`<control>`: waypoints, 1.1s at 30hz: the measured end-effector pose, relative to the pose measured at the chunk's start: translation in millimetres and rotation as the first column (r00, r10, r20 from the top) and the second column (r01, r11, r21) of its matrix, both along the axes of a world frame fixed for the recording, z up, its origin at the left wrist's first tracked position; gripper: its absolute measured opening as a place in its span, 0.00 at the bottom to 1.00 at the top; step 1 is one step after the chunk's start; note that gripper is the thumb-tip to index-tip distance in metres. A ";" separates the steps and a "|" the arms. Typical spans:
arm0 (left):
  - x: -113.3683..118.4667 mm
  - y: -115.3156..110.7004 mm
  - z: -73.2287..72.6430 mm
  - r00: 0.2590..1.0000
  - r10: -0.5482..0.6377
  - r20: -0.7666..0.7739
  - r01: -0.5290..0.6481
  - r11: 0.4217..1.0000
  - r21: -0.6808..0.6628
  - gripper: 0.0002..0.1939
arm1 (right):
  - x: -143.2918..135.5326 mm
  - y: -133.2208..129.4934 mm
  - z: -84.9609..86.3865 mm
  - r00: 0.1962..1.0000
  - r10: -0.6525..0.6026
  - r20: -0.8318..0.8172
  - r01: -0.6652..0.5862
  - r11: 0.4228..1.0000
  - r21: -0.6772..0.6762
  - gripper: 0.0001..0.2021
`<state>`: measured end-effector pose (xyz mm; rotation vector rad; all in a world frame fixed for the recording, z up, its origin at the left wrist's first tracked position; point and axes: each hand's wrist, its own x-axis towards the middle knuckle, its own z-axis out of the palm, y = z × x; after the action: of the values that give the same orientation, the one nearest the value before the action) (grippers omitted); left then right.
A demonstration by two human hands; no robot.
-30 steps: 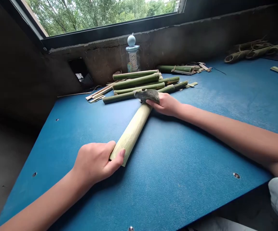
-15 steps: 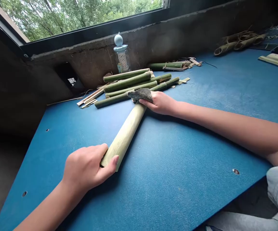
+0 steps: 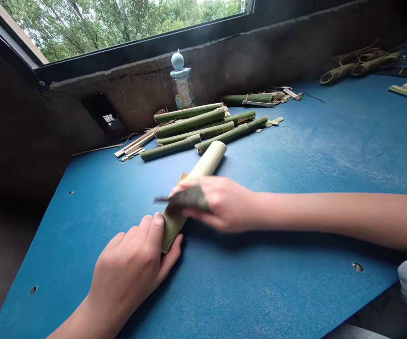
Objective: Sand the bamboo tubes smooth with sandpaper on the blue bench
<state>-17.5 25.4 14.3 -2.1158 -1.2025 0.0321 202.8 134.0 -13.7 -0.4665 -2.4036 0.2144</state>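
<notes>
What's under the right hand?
The right hand holds a blurred dark sheet over the pale bamboo piece, whose far end and near part show. The stretch between is covered, so it cannot be seen.

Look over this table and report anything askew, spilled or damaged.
Nothing looks spilled or clearly damaged. The green sticks lie at uneven angles, with loose slivers at their left, but that looks like ordinary clutter. The dark thing in the right hand is too blurred to judge.

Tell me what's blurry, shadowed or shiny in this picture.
Head view: right hand and dark sheet smeared, probably by motion; left hand fairly sharp; soft shadow on the blue table below the right forearm; pale sheen toward the table's far side; wall beneath the bright window dim.
</notes>
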 end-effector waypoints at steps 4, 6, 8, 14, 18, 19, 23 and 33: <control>-7.4 4.7 3.1 0.977 0.212 -0.036 -0.214 0.972 -0.099 0.23 | 6.9 13.5 -5.9 0.998 -0.070 -0.009 0.070 0.998 -0.002 0.19; -11.4 12.0 5.8 0.942 0.332 -0.043 -0.332 0.909 -0.251 0.24 | 25.2 49.8 -10.3 0.921 -0.388 0.042 0.390 0.920 -0.050 0.22; -16.0 22.6 8.4 0.911 0.413 -0.017 -0.381 0.825 -0.418 0.25 | 39.8 80.9 -12.6 0.816 -0.568 0.105 0.574 0.818 -0.036 0.23; -27.8 40.6 15.2 0.869 0.481 0.112 -0.287 0.676 -0.679 0.31 | 30.8 66.7 -10.5 0.918 -0.381 0.109 0.373 0.924 0.088 0.21; -21.2 24.5 12.5 0.885 0.455 0.100 -0.389 0.840 -0.377 0.26 | 27.0 61.3 -15.1 0.965 -0.242 0.105 0.230 0.967 0.111 0.21; -18.6 19.8 10.3 0.911 0.402 0.094 -0.362 0.887 -0.288 0.25 | 28.2 65.9 -16.5 0.958 -0.270 0.092 0.263 0.961 0.086 0.21; -12.0 9.7 -0.5 0.964 0.257 0.070 -0.239 0.951 -0.198 0.30 | 19.4 61.2 -15.8 0.919 -0.393 -0.009 0.391 0.916 -0.089 0.21; -11.2 24.6 4.5 0.850 0.526 0.021 -0.446 0.741 -0.502 0.29 | -7.8 6.7 -10.2 0.990 -0.139 0.024 0.137 0.989 0.057 0.20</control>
<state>-28.7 50.0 18.7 -2.1639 -2.0012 0.4506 195.0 140.7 -23.9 -0.6114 -2.3863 0.0801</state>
